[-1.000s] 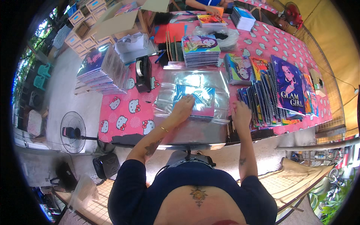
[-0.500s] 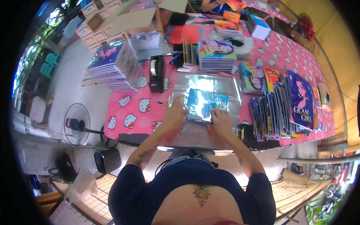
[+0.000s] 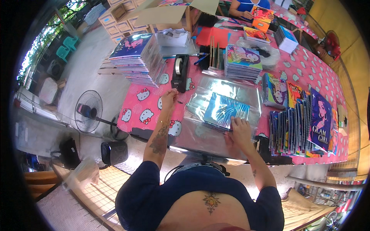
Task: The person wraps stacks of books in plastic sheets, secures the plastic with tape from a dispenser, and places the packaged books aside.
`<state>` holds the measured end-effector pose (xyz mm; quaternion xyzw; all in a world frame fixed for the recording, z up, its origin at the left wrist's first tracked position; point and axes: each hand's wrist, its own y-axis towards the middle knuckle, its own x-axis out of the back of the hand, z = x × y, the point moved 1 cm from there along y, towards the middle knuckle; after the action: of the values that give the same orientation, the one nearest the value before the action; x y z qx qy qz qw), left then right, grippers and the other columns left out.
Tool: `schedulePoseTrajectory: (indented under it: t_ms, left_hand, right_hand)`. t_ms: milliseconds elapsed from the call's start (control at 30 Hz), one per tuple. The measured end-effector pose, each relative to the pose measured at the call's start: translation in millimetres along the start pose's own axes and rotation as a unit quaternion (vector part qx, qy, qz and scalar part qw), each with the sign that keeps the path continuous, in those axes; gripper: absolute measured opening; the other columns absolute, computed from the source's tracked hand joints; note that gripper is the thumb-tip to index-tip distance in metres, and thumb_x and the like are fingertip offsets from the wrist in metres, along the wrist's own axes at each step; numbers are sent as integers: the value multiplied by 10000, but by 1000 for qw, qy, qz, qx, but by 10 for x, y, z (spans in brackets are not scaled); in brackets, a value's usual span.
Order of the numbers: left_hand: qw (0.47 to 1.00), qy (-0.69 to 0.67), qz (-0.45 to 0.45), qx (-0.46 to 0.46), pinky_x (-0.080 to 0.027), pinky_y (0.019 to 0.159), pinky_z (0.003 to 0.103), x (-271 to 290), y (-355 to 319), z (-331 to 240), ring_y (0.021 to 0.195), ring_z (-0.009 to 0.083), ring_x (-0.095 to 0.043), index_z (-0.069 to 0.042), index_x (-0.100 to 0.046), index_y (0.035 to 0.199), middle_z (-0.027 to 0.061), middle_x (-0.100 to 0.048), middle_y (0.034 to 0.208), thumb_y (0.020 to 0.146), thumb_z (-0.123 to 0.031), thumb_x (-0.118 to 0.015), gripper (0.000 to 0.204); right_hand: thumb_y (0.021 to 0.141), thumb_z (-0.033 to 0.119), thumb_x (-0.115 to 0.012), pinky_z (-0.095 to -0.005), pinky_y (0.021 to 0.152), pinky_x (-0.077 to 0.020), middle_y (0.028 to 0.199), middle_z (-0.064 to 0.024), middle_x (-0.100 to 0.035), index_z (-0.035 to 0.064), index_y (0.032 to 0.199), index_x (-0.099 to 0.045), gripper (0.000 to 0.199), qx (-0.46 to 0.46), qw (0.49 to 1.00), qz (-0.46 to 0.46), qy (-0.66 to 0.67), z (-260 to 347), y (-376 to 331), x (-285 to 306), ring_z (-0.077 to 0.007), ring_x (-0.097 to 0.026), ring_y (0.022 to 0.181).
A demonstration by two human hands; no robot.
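A short stack of notebooks with a blue, burst-patterned cover (image 3: 221, 109) lies inside or under a clear plastic sheet (image 3: 196, 133) in front of me; glare hides which. My right hand (image 3: 241, 131) rests on the stack's near right corner, fingers stretched over the cover and plastic. To the left, a black tape dispenser (image 3: 180, 75) with a roll of clear tape stands on the table. My left hand (image 3: 169, 99) reaches its near end, fingertips pinched together at the tip. Any tape between them is too fine to see.
Notebook stacks stand at the left (image 3: 133, 57), behind the plastic (image 3: 243, 63) and at the right (image 3: 291, 127). Pens (image 3: 201, 59) lie beyond the dispenser. Cardboard boxes (image 3: 165, 19) are at the back left. Across the table a person (image 3: 250, 7) handles orange notebooks. A fan (image 3: 88, 109) stands left.
My left hand has left the plastic beside the notebooks and moved over to the near end of the tape dispenser. My right hand stays on the stack, which is slightly turned. The view has shifted left.
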<state>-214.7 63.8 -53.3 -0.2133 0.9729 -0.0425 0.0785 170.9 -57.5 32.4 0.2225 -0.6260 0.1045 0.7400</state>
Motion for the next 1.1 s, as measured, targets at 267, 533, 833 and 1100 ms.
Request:
schedulePoseTrajectory:
  t_ms: [267, 533, 833, 1100]
  left_hand:
    - [948, 251, 136, -141, -521, 637, 280, -956, -683, -531, 673, 134, -658, 4, -736, 861, 57, -715, 750, 849, -217, -686, 226]
    - [791, 557, 216, -135, -530, 677, 467, -2031, -1536, -168, 719, 366, -684, -45, -719, 745, 183, -698, 758, 793, -504, -705, 461]
    - [686, 660, 261, -161, -493, 721, 512, -1825, -1587, -298, 806, 384, -664, -38, -640, 925, 180, -682, 833, 850, -494, -659, 463]
    - [682, 444, 296, -499, -421, 848, 485, -1788, -2388, -332, 967, 346, -543, -50, -619, 1069, 149, -576, 1012, 824, -195, -676, 290]
  right_hand:
    - [626, 391, -820, -378, 880, -434, 1050, -82, -601, 21, 1210, -605, 724, 23, 1000, -4, 10, -84, -42, -90, -247, -577, 992]
    - [632, 447, -809, -384, 873, -418, 1041, -70, -594, 33, 1195, -595, 731, 22, 1000, -14, 10, -136, -78, -142, -243, -572, 1011]
    - [851, 515, -616, -491, 894, -398, 1096, -108, -594, 97, 1203, -637, 547, -51, 995, -19, 78, -227, 45, -37, -299, -535, 1090]
    - [944, 565, -450, -447, 903, -469, 1130, -158, -679, 91, 1026, -744, 565, -64, 967, 131, 210, -1147, 1056, -369, -366, -628, 1020]
